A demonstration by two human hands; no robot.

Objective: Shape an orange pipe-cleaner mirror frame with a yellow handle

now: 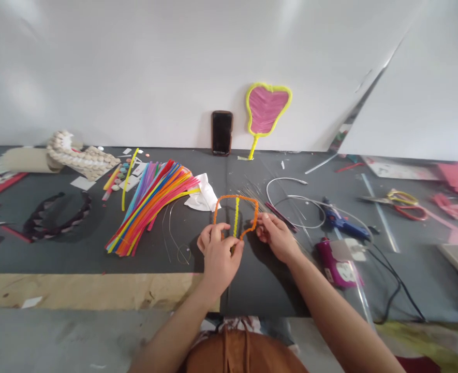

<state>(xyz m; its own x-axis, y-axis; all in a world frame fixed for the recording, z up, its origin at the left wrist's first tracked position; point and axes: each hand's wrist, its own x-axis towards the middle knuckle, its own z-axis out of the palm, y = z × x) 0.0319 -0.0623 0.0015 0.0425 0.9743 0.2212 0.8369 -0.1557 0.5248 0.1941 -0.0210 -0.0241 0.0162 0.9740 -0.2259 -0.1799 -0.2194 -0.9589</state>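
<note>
Remote view: orange frame (256,210) is lying just beyond the left hand (220,259), its yellow strip (236,217) running away from the body. Left, nearer, is pinching the lower edge, fingers nearly closed; right hand (281,238) is curling beside the right edge, grip unclear. I'm reading no labels.

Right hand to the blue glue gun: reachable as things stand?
Probably yes. The blue glue gun lies just to the right of the right hand, uncovered on top. Only a low loop of white cable and thin strips lie between. Its fingers are at the orange frame's edge, though.
</note>
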